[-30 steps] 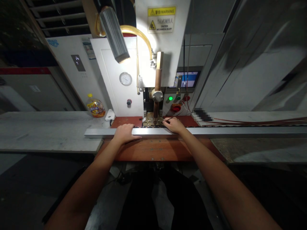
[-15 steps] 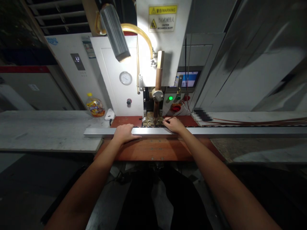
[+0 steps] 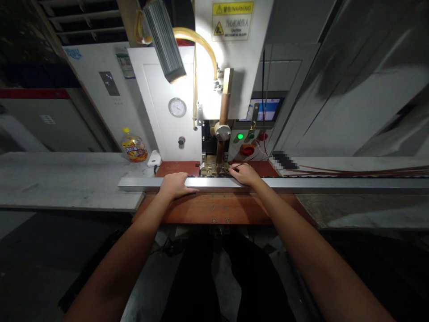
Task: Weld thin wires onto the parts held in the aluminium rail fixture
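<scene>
A long silver metal bar (image 3: 214, 182) lies crosswise in front of a machine. My left hand (image 3: 174, 185) is wrapped over the bar near its left end, the thumb along the front face. Over the bar's far edge, my right hand (image 3: 244, 174) is closed in a pinch on a thin dark wire (image 3: 236, 168), mostly hidden by the fingers. Just left of those fingertips, a copper-coloured electrode rod (image 3: 220, 154) points down at a small brass-coloured fixture (image 3: 210, 166). A dark row of small parts runs along the bar's back edge; its details are too small to make out.
Several long brown rods (image 3: 351, 171) lie on the right-hand table. On the left-hand table (image 3: 67, 179) stand a bottle with a yellow cap (image 3: 134, 146) and a small white device (image 3: 154, 158). A lamp (image 3: 164, 42) hangs above; a green button (image 3: 240, 136) glows.
The camera view has shifted slightly. Both hands stay in the same places on and beside the bar, and the bar looks unmoved.
</scene>
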`<state>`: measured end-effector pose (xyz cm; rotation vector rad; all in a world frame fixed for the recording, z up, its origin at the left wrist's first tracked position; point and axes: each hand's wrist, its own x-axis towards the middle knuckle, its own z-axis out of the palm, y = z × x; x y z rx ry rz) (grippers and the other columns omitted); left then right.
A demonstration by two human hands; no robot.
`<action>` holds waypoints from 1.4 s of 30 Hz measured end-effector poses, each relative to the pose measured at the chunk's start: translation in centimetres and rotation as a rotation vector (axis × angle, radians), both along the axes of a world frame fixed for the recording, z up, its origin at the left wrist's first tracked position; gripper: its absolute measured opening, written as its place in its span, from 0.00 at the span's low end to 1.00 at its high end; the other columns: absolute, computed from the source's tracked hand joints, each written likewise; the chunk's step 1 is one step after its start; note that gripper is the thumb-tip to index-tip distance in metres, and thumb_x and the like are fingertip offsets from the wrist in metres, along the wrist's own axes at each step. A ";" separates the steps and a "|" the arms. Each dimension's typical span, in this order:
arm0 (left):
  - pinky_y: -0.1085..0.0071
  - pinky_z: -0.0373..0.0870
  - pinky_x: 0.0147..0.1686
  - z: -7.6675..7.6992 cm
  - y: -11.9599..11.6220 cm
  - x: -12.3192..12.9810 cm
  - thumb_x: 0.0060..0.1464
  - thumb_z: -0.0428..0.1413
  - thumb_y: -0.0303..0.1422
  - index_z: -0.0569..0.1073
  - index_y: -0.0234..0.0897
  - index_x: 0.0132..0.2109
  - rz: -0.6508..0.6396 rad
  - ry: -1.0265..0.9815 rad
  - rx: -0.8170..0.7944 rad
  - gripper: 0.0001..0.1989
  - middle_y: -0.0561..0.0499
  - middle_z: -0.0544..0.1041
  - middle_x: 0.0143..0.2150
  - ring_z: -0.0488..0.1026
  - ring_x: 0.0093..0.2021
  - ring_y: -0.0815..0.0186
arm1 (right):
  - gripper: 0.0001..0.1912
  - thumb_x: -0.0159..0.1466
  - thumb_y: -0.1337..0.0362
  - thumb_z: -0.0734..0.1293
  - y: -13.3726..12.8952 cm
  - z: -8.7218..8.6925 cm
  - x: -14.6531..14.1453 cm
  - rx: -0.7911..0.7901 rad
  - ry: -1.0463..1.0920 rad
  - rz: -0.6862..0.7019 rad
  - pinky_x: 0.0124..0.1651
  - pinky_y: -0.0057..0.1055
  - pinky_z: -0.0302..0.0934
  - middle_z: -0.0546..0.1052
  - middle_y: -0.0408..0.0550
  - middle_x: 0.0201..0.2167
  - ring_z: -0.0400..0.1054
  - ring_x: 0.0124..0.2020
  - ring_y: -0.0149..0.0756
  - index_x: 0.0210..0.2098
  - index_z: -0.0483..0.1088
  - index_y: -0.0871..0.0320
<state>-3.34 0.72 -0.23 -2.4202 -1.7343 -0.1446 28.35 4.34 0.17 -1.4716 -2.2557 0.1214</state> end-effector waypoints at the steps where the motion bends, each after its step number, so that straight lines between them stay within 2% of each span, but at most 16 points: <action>1: 0.62 0.67 0.40 0.0 0.0 0.0 0.43 0.49 0.71 0.75 0.38 0.46 0.000 -0.001 -0.003 0.42 0.41 0.80 0.46 0.77 0.45 0.49 | 0.16 0.67 0.59 0.60 0.0 0.0 0.0 0.003 0.001 0.004 0.47 0.29 0.62 0.83 0.50 0.40 0.75 0.42 0.40 0.35 0.79 0.55; 6: 0.62 0.66 0.41 0.0 0.0 0.0 0.43 0.49 0.71 0.75 0.39 0.45 0.011 -0.010 -0.016 0.42 0.41 0.80 0.47 0.77 0.45 0.49 | 0.15 0.67 0.60 0.60 0.2 -0.2 0.1 0.009 0.014 0.030 0.45 0.29 0.61 0.83 0.50 0.39 0.75 0.41 0.40 0.35 0.79 0.55; 16: 0.61 0.67 0.42 -0.2 0.1 0.1 0.43 0.49 0.71 0.75 0.40 0.47 0.015 -0.034 -0.025 0.42 0.40 0.80 0.48 0.76 0.48 0.47 | 0.14 0.66 0.60 0.61 0.2 -0.1 0.1 -0.019 0.008 -0.015 0.43 0.27 0.62 0.83 0.48 0.40 0.75 0.41 0.39 0.36 0.79 0.54; 34: 0.61 0.67 0.42 -0.9 0.5 -0.3 0.43 0.51 0.70 0.76 0.41 0.48 0.013 -0.041 0.004 0.41 0.41 0.80 0.47 0.76 0.45 0.48 | 0.15 0.66 0.61 0.60 -0.3 0.3 -0.2 -0.002 0.017 -0.002 0.45 0.27 0.62 0.83 0.49 0.40 0.75 0.41 0.39 0.35 0.79 0.55; 42: 0.61 0.66 0.42 -0.8 -0.3 -0.1 0.45 0.51 0.69 0.75 0.40 0.48 0.011 -0.036 0.036 0.40 0.41 0.79 0.48 0.76 0.47 0.48 | 0.15 0.67 0.60 0.60 -0.9 0.2 -0.1 0.013 0.005 -0.025 0.48 0.28 0.62 0.83 0.48 0.42 0.75 0.44 0.40 0.37 0.79 0.53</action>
